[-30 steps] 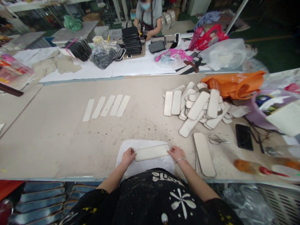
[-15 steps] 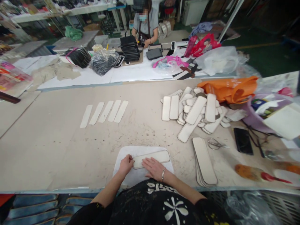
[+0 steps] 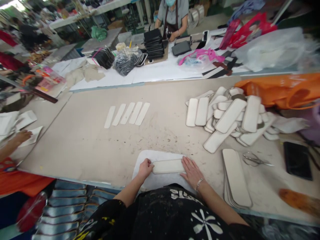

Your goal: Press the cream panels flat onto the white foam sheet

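In front of me a pale, rounded rectangular strip with a dark edge [image 3: 167,166] lies on a white sheet [image 3: 147,154] at the table's near side. My left hand [image 3: 145,169] pinches the strip's left end between thumb and fingers. Flat over its right end rests my right hand [image 3: 192,170], fingers stretched out, with a bracelet at the wrist. Further off, several thin white strips [image 3: 128,113] lie slanted in a row. To the right is a neat stack of matching strips [image 3: 237,176].
A loose heap of strips [image 3: 231,115] lies at the right, by an orange bag [image 3: 280,88]. Scissors [image 3: 253,159] and a phone [image 3: 297,160] lie nearer. A co-worker's hand [image 3: 23,136] is at the far left; another person [image 3: 172,18] works across the table.
My right hand has slid from the strip's middle to its right end, and the strip lies more level. The view has swung left, bringing a co-worker's arm into sight.
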{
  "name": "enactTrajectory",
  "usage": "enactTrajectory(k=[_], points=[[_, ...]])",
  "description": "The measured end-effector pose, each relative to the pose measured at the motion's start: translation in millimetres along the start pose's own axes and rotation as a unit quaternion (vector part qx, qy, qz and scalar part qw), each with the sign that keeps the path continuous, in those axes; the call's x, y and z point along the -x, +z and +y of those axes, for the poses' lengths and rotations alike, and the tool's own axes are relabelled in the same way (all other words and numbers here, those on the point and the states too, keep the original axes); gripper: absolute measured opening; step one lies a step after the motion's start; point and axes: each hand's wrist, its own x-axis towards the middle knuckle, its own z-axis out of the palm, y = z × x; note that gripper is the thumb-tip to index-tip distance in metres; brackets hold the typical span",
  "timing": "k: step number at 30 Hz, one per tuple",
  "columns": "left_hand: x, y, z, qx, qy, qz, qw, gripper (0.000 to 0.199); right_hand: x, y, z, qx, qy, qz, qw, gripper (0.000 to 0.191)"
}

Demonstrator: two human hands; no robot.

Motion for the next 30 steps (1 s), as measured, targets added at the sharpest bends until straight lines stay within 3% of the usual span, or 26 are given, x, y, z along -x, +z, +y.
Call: enactTrajectory(k=[5,8,10,12,15,17,19,21,27,30], points=[[10,-0.5,-13,0.087,0.002,0.012,0.996,0.014,-1,5,0,0.010,-0.003,0.000,1.000,0.071],[26,1.5,-26,0.085,0.042,0.062,0.994,0.013,-2,5,0,0.015,-0.002,-0.007,1.000,0.070],[36,7.5,-26,0.056,0.139,0.085,0.985,0.020,-2,4,0,0.017,-0.004,-0.008,1.000,0.070],[44,19.3,-13,0.021,0.288,0.040,0.957,0.030,-1,4,0,0.019,-0.005,-0.005,1.000,0.071],[47,45.2,25,-0.065,0.483,-0.072,0.870,0.048,0,5,1,0.026,-0.007,-0.001,1.000,0.070],[43,61.5,49,-0.118,0.533,-0.099,0.832,0.060,0,6,2,0.032,-0.009,-0.004,0.999,0.067],[38,71.8,61,-0.150,0.537,-0.093,0.825,0.066,1,7,3,0.037,-0.012,-0.007,0.999,0.067],[33,74.1,57,-0.172,0.524,-0.080,0.830,0.067,1,6,3,0.037,-0.013,-0.007,0.999,0.069],[18,46.6,-8,-0.221,0.438,-0.050,0.870,0.071,0,2,0,0.025,-0.002,-0.028,0.999,0.072],[12,34.3,-32,-0.243,0.418,-0.055,0.874,0.072,-1,-2,-1,0.026,0.007,-0.044,0.999,0.073]])
